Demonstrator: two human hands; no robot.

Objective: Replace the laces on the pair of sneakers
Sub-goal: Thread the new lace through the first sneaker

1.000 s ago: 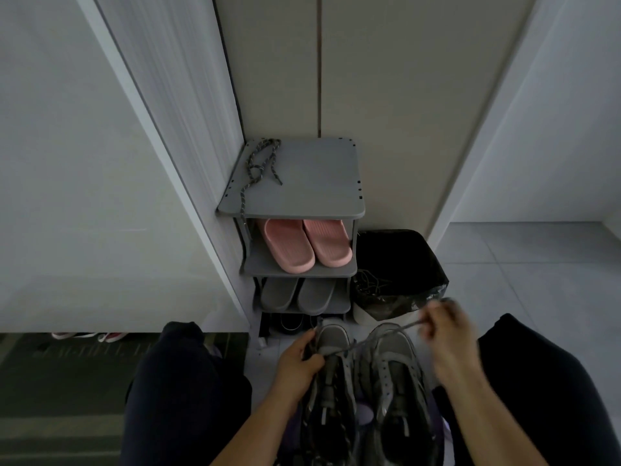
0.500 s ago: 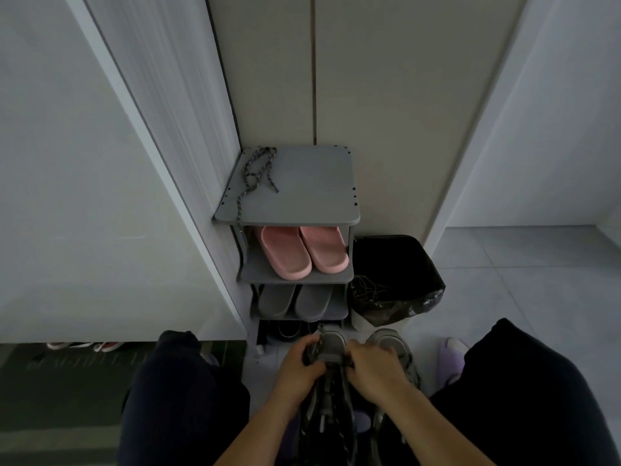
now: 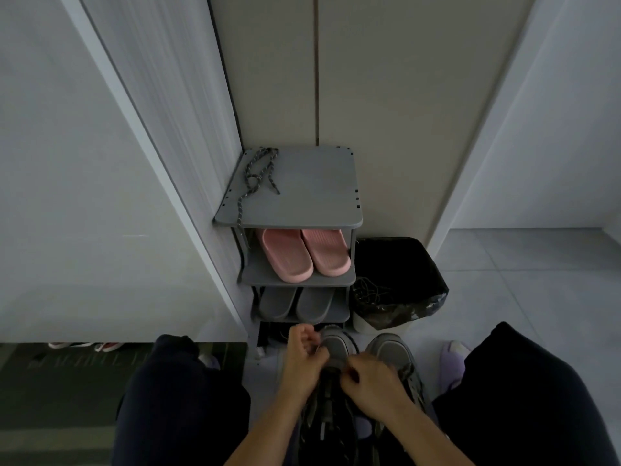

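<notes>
Two grey sneakers stand side by side on the floor between my knees, the left sneaker (image 3: pixel 336 348) and the right sneaker (image 3: pixel 391 353). My left hand (image 3: pixel 304 361) grips the left side of the left sneaker near its toe, fingers curled. Over the same sneaker's lacing, my right hand (image 3: pixel 369 381) pinches something small; the lace itself is hidden by my fingers. A speckled grey braided lace (image 3: pixel 257 178) lies loose on the top shelf of the grey shoe rack (image 3: pixel 319 203), one end hanging over its front left edge.
Pink slippers (image 3: pixel 304 253) and grey slippers (image 3: pixel 295 302) fill the lower shelves. A bin lined with a black bag (image 3: pixel 400 280) stands right of the rack, dark laces inside. A purple slipper (image 3: pixel 453 363) lies by my right knee. Walls close in left and behind.
My right hand came down from holding a lace stretched out to the right and now works at the left sneaker's front. My left hand shifted slightly forward on that sneaker.
</notes>
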